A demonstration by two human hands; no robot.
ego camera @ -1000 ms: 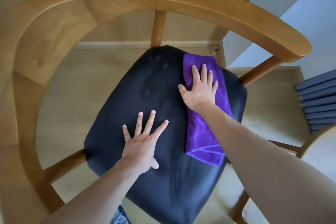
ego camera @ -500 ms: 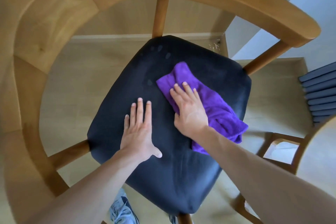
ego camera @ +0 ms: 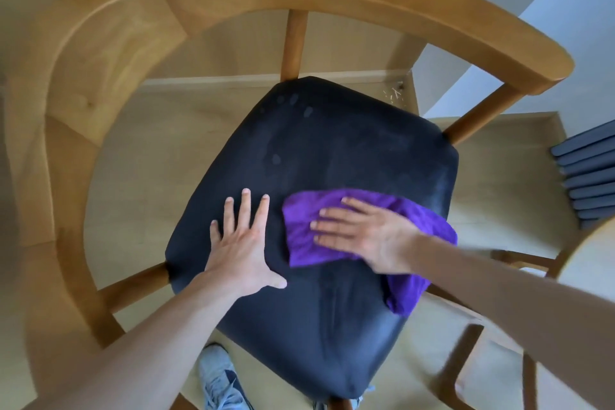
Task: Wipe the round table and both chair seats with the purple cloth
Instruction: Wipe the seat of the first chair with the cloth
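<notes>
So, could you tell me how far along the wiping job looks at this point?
In hand: the right hand presses the purple cloth flat on the dark chair seat, while the left hand rests open beside it. Pale smudges remain near the seat's back edge, so this seat isn't finished. Only an edge of the round table shows, so its state, and the other seat's, cannot be judged.

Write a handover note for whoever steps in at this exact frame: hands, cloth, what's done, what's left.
Left hand: flat, fingers straight, resting on the black chair seat, holding nothing.
Right hand: flat, pressing the purple cloth onto the seat's right-front part; one end of the cloth hangs over the seat's right edge.
Done: cannot tell from this view; faint marks show at the seat's back.
Left: finish this seat; whether the round table and the other seat are wiped can't be judged.
</notes>
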